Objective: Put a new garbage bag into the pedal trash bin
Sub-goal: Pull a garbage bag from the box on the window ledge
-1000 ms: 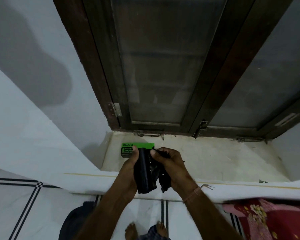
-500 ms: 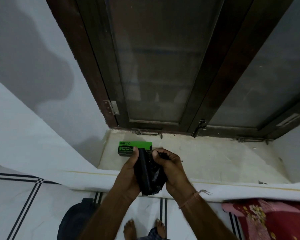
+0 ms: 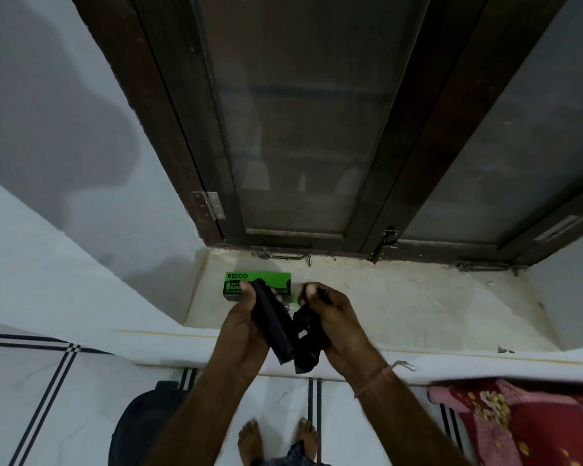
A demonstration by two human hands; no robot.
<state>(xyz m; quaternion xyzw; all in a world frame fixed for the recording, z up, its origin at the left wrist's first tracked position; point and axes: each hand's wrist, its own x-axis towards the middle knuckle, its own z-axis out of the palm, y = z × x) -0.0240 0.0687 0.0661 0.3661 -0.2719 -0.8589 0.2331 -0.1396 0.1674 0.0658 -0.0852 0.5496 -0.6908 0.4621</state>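
A black roll of garbage bags (image 3: 272,322) sits in my left hand (image 3: 244,326), held over the front edge of the window sill. My right hand (image 3: 337,322) pinches the loose, crumpled end of a black bag (image 3: 306,338) that hangs off the roll. A green garbage bag box (image 3: 257,280) lies on the sill just behind my hands, partly hidden by them. A dark rounded object (image 3: 142,422) stands on the floor at the lower left, possibly the trash bin; I cannot tell for sure.
A stone window sill (image 3: 401,297) runs below a dark wooden window frame (image 3: 317,129). White tiled floor (image 3: 41,391) with black stripes lies below, with my bare feet (image 3: 276,442) on it. A red floral cloth (image 3: 519,425) lies at the lower right.
My hands have drawn slightly apart. The loose bag end in my right hand has pulled away from the roll in my left.
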